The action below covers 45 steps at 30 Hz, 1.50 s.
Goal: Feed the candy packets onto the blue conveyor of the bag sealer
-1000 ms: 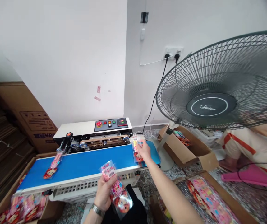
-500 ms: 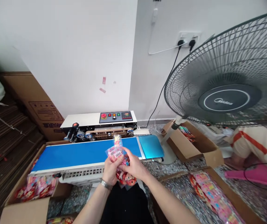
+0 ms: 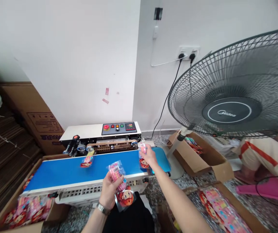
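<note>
My left hand (image 3: 110,187), with a metal watch at its wrist, is closed round clear plastic packets (image 3: 125,198) with pink print and a red-haired cartoon figure; how many is hard to tell. At the right end of the blue conveyor belt (image 3: 63,171), my right hand (image 3: 150,156) grips a similar packet (image 3: 143,161), its top edge close to the intake side of the band sealer (image 3: 80,132). Farther left, another packet (image 3: 87,160) lies on the belt with its upper end at the sealer's rollers.
Under the belt's left end stands a carton of packets (image 3: 29,210). An open carton (image 3: 226,210) with more packets lies at lower right. A large standing fan (image 3: 228,110) fills the right side, near another carton (image 3: 189,152) and a seated person's leg (image 3: 260,155).
My hands have parted. The right one has carried a packet to the belt's right end, while the left keeps packets nearer my body. A packet now shows on the belt at left.
</note>
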Tool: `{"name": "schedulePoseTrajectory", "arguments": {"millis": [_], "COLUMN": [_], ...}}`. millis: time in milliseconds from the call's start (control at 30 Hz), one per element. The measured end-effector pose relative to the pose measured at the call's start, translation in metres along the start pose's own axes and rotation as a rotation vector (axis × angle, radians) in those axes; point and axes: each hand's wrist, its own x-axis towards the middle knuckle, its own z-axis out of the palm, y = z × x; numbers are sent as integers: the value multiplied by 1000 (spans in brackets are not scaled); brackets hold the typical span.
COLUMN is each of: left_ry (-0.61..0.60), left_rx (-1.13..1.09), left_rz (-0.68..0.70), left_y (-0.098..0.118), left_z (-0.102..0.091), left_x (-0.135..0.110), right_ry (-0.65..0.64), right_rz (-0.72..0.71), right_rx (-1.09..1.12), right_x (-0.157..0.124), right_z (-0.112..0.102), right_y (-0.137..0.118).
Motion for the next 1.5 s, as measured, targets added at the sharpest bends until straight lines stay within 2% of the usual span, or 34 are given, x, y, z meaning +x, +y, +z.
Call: {"name": "schedulePoseTrajectory", "arguments": {"millis": [100,200,267,300,367,433,533,733,867,967,1067,1200,1300,1400,1500], "left_ry": [7,62,50,27,-34,-60,-66,-105,-137,-149,-129,-83,-87,-55,5], "left_rx": [-48,-132,-171,-172,-132,-66,12,163,298,286,268,241,197,122,32], "left_rz": [-60,-129,-123,-95,-12,66,113,158,175,153,168,182,152,110,5], "left_y": [0,3,6,7,9,10,9,15,17,16,15,13,11,6,0], "left_z": [3,7,8,8,8,10,14,17,14,14,16,21,23,19,11], "left_x": [0,0,1,1,2,2,2,-2,-5,-6,-8,-9,-8,-7,-9], "right_ry": [-60,-33,-25,-64,-223,-360,-398,-338,-388,-378,-358,-319,-300,-191,8], "right_rz": [-38,-117,-245,-316,-409,-406,-338,-346,-431,-448,-396,-200,-166,-129,-11], "right_rx": [-127,-145,-16,93,321,470,563,654,612,581,659,907,921,893,680], "right_x": [9,-6,-28,-41,-68,-90,-107,-106,-103,-102,-106,-123,-129,-108,-64], "right_z": [6,10,9,8,6,4,1,-20,-35,-37,-31,-11,3,6,-1], "right_y": [-14,-27,-32,-34,-36,-38,-37,-41,-50,-51,-47,-39,-34,-23,-6]}}
